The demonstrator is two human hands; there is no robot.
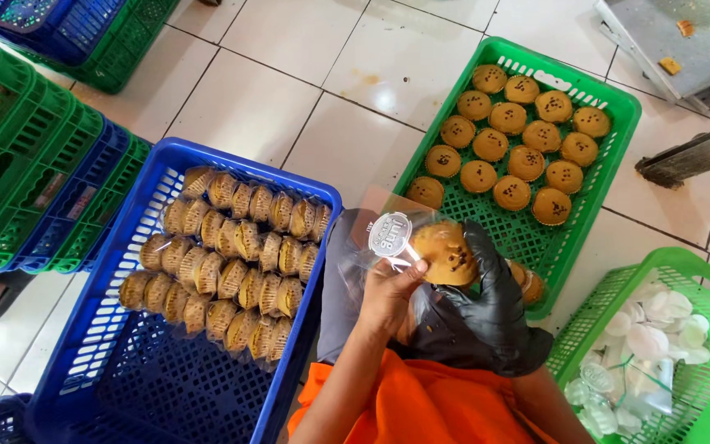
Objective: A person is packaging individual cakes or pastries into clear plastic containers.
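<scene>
My right hand (pixel 491 308), in a black glove, holds a brown muffin (pixel 445 253) topped with dark chips. My bare left hand (pixel 388 292) pinches a clear plastic bag (pixel 392 238) with a round white label, and the muffin sits at the bag's mouth. Both hands are low in the middle of the view, above my grey lap. Right behind them a green tray (pixel 610 99) holds several unwrapped muffins (pixel 519 140). To the left, a blue crate (pixel 182 156) carries rows of bagged muffins (pixel 232 263).
A smaller green basket (pixel 700 271) at lower right holds empty clear bags (pixel 651 345). Stacked green and blue crates (pixel 34 164) stand at the left. A metal tray (pixel 667 37) and a broom head (pixel 696 156) lie on the white tiled floor at upper right.
</scene>
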